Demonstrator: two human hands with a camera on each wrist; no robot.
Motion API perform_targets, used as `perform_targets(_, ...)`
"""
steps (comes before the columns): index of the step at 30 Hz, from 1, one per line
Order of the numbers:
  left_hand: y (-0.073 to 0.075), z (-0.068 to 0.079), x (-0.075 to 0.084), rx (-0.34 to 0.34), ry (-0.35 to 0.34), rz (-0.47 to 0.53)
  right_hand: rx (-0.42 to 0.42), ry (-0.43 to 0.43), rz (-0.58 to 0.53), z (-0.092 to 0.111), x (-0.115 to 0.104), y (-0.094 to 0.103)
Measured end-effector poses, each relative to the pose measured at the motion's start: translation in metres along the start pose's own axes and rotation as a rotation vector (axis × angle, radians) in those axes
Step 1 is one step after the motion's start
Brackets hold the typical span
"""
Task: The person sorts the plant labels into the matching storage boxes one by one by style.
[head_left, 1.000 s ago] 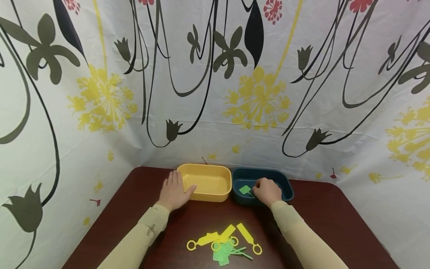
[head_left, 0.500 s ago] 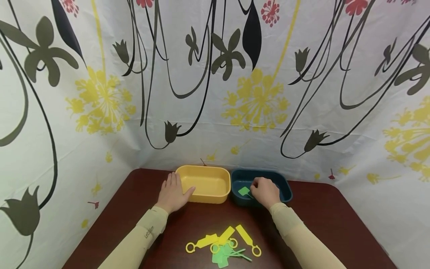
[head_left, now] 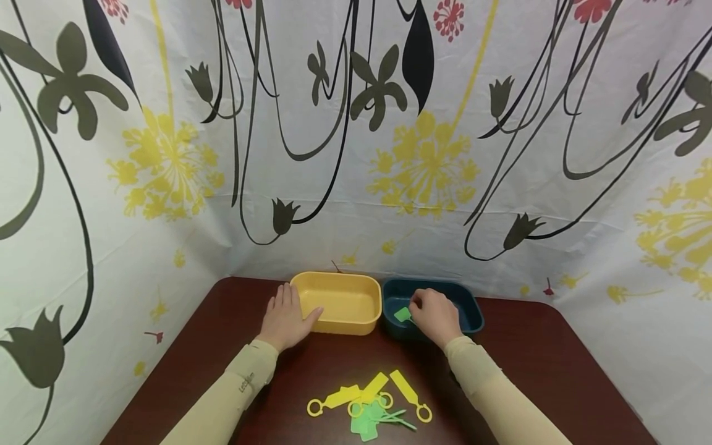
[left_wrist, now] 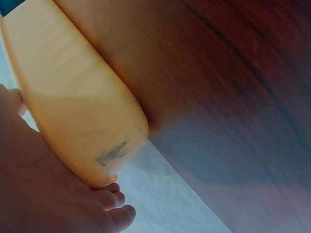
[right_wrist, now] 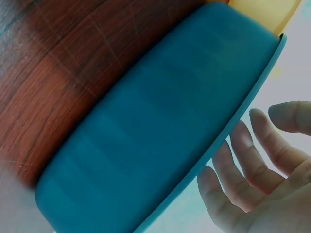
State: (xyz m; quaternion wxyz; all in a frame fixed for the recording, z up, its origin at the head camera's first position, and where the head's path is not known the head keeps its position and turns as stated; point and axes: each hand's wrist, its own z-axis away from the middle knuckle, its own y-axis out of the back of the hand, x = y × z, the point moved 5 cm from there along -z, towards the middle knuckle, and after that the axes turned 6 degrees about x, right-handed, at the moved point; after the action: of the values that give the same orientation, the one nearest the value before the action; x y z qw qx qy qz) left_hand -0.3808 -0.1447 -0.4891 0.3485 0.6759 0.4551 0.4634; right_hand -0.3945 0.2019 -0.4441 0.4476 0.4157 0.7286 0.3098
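Note:
My left hand [head_left: 285,319] rests with straight fingers over the left end of the yellow bin [head_left: 337,327], thumb spread across its near rim. In the left wrist view that hand [left_wrist: 53,189] lies along the bin's rim. My right hand [head_left: 437,317] is over the dark blue bin [head_left: 471,309], fingers loosely bent. From the right wrist view, the hand [right_wrist: 262,179] shows thumb and index finger apart with nothing between them, other fingertips right at the blue rim. A green tag [head_left: 402,314] lies inside the blue bin beside the right hand, its stem partly hidden.
On the dark wooden table [head_left: 300,383], nearer me, lie several yellow ring tags [head_left: 404,387] and overlapping green tags [head_left: 364,423] in a loose pile. Both bins stand side by side at the back edge, against a flower-printed curtain [head_left: 334,154].
My right hand has shifted slightly left over the blue bin, while the green tag inside stays in place. The left hand keeps its place on the yellow bin.

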Motion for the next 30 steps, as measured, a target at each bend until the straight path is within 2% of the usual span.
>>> perform_targets(14,0.002,0.0,0.0,0.0,0.001,-0.014,0.093,0.145,-0.005,0.015,-0.029,0.01)
perform_targets(24,0.0,-0.001,-0.002,-0.004,0.003,-0.019,0.089,0.194,-0.024,0.022,-0.042,0.007)
perform_targets(30,0.0,-0.001,-0.001,0.005,0.0,-0.008,0.102,0.26,-0.016,0.029,-0.049,0.003)
